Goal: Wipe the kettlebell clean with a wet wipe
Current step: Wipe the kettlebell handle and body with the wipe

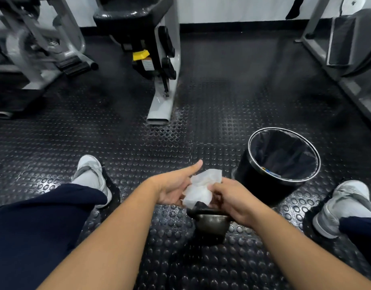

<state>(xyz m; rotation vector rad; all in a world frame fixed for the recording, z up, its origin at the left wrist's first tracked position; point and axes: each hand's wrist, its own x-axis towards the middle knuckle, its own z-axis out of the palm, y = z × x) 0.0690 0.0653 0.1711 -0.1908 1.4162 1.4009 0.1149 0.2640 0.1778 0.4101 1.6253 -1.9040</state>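
Note:
A dark metal kettlebell (pixel 210 223) stands on the studded rubber floor between my feet, its top hidden under my hands. A crumpled white wet wipe (pixel 201 188) is held just above it. My left hand (pixel 174 186) lies palm up under the wipe with the thumb stretched out. My right hand (pixel 232 199) pinches the wipe's right side with curled fingers.
A black waste bin (pixel 253 170) with a dark liner and steel rim stands just right of my hands. Grey gym machines rise at the back left (pixel 34 49), centre (pixel 161 105) and right (pixel 351 49). My shoes (pixel 92 174) flank the kettlebell.

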